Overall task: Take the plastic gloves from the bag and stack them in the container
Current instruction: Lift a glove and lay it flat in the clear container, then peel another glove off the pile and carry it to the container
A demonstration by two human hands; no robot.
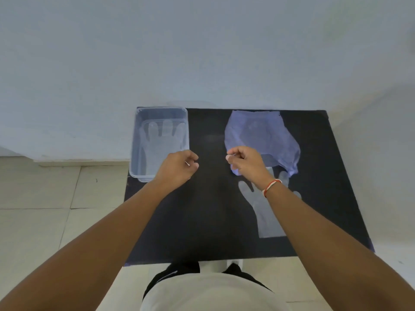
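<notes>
A clear plastic container (138, 140) stands at the back left of the black table, with flat clear plastic gloves (162, 140) lying in it, fingers pointing away from me. A crumpled purple bag (258, 133) lies at the back right. Another clear glove (267, 218) lies flat on the table in front of the bag, partly under my right forearm. My left hand (177, 168) hovers by the container's near right corner with its fingers pinched together. My right hand (244, 162) hovers over the bag's near left corner, fingers also pinched. I see nothing held in either hand.
The black table (202, 221) stands against a pale wall, with tiled floor to its left. A red and white band circles my right wrist (270, 187). The table's near edge is just in front of my body.
</notes>
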